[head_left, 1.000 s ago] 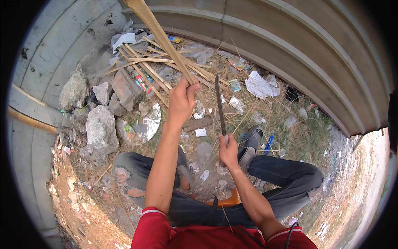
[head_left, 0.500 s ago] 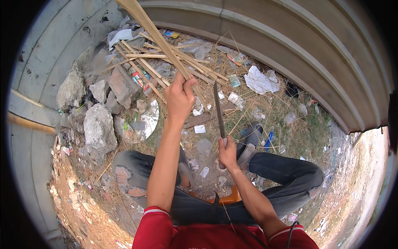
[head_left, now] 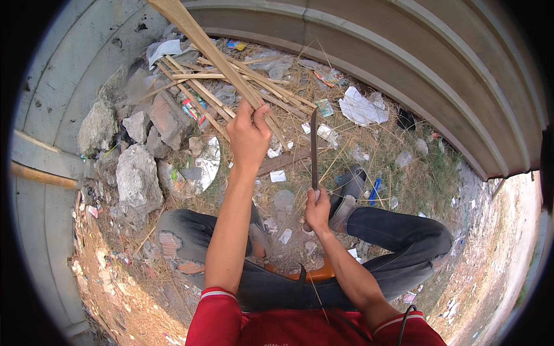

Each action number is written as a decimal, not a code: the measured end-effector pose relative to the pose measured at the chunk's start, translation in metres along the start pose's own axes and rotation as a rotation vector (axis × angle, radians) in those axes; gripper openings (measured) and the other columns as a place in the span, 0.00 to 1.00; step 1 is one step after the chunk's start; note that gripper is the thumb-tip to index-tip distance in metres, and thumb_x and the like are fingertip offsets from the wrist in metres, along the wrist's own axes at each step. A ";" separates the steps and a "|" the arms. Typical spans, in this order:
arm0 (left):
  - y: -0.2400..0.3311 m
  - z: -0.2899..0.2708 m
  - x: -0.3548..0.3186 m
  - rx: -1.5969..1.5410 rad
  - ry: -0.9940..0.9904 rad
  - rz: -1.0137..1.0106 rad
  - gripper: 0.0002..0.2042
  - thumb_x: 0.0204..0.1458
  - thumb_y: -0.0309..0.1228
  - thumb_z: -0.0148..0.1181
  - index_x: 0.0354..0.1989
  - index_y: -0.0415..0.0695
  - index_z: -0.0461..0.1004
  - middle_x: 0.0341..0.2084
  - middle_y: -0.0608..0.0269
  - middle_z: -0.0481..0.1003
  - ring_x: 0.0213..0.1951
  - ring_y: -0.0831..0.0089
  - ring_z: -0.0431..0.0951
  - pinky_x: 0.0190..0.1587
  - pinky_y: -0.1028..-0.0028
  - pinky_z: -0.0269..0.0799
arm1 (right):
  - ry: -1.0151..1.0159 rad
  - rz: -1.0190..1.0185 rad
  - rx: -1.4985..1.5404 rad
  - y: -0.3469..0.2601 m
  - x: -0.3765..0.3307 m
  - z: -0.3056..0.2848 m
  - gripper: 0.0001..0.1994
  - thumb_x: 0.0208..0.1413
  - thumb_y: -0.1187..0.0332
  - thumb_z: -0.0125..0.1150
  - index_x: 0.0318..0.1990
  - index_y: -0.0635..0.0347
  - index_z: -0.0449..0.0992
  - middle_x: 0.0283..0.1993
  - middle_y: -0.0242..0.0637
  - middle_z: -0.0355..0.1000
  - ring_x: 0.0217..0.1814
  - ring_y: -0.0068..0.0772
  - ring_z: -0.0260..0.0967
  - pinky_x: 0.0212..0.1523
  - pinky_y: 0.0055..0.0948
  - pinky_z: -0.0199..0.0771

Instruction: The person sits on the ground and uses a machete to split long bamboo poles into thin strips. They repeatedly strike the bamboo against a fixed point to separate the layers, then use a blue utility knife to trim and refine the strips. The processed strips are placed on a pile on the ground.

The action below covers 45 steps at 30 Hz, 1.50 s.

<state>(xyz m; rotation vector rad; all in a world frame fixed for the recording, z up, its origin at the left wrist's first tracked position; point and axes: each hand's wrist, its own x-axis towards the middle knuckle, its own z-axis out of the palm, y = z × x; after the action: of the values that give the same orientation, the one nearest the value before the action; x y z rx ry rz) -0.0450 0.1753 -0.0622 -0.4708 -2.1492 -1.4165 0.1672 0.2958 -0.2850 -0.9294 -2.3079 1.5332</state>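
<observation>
- Wood strip (head_left: 196, 37), long and pale, slants above the ground (head_left: 427, 167); its upper end runs past the top of the view, its lower end points toward the ground's middle.
- The left hand (head_left: 250, 134) has its fingers wrapped around the strip near that lower end.
- The right hand (head_left: 317, 212) has its fingers folded around the handle of a long dark knife (head_left: 314, 153); the blade points toward the ground's far edge and looks apart from the strip.
- Loose strips (head_left: 208, 76) lie crossed toward the ground's far left corner, beside grey rocks (head_left: 138, 177).
- The strip seems light, stiff and dry rather than slippery; its length probably makes the far end sway, and its edges could splinter. A firm hold clear of the blade suits it.
- The knife looks rigid and somewhat heavier; the handle is the only safe place to grasp.
</observation>
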 end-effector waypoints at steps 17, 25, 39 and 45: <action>-0.003 0.010 -0.002 0.049 0.062 0.035 0.03 0.60 0.21 0.55 0.40 0.36 0.73 0.27 0.57 0.82 0.31 0.70 0.85 0.27 0.75 0.78 | -0.033 0.028 -0.132 -0.026 -0.006 0.012 0.20 0.65 0.58 0.56 0.50 0.69 0.70 0.30 0.54 0.75 0.37 0.55 0.77 0.39 0.50 0.73; 0.006 0.013 -0.002 0.091 -0.002 0.020 0.03 0.61 0.21 0.55 0.41 0.37 0.73 0.27 0.57 0.82 0.32 0.71 0.85 0.26 0.75 0.78 | -0.175 0.074 -0.159 -0.005 -0.026 0.018 0.19 0.64 0.57 0.56 0.49 0.67 0.68 0.34 0.61 0.75 0.37 0.64 0.75 0.38 0.56 0.70; 0.011 0.001 -0.007 0.066 0.027 -0.016 0.04 0.61 0.23 0.58 0.41 0.37 0.75 0.28 0.56 0.82 0.35 0.71 0.86 0.31 0.74 0.81 | -0.048 0.048 -0.021 -0.034 0.004 -0.006 0.15 0.59 0.63 0.60 0.45 0.66 0.70 0.35 0.57 0.75 0.39 0.58 0.75 0.42 0.46 0.72; 0.017 0.002 -0.006 0.036 0.002 -0.072 0.04 0.61 0.23 0.58 0.41 0.36 0.75 0.28 0.55 0.82 0.35 0.70 0.86 0.31 0.75 0.80 | -0.135 0.073 -0.005 -0.034 0.000 -0.002 0.17 0.57 0.63 0.63 0.48 0.66 0.71 0.31 0.51 0.75 0.32 0.51 0.76 0.36 0.43 0.74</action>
<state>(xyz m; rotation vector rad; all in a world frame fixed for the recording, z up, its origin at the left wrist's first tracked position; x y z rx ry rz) -0.0316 0.1838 -0.0533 -0.3819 -2.2068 -1.4130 0.1549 0.2886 -0.2541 -0.9491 -2.3947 1.6684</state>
